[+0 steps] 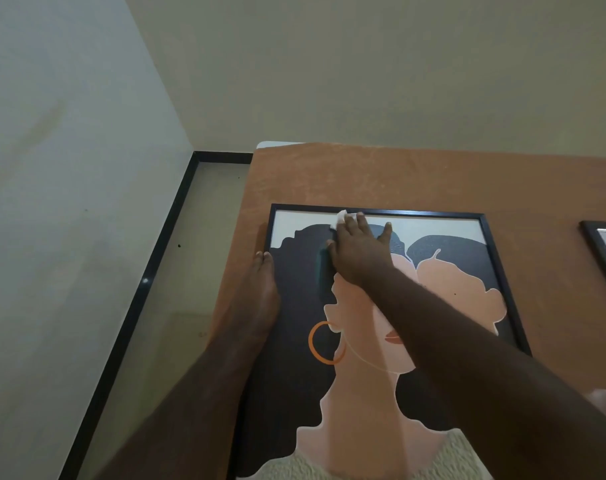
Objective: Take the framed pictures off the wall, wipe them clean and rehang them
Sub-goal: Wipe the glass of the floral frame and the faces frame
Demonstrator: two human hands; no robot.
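Picture [381, 323] lies flat on the brown table [329, 174]. Right hand [358, 249], fingers spread, presses a tissue [340, 218] near its far edge; left hand [260, 289], fingers together, steadies its left edge. Hard pressure could crack the glazing.

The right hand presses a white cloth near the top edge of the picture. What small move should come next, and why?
Probably sweep the right hand with the white cloth sideways along the top of the framed picture, toward its right corner. The left hand steadies the left edge, and the cloth sits only near the top middle.
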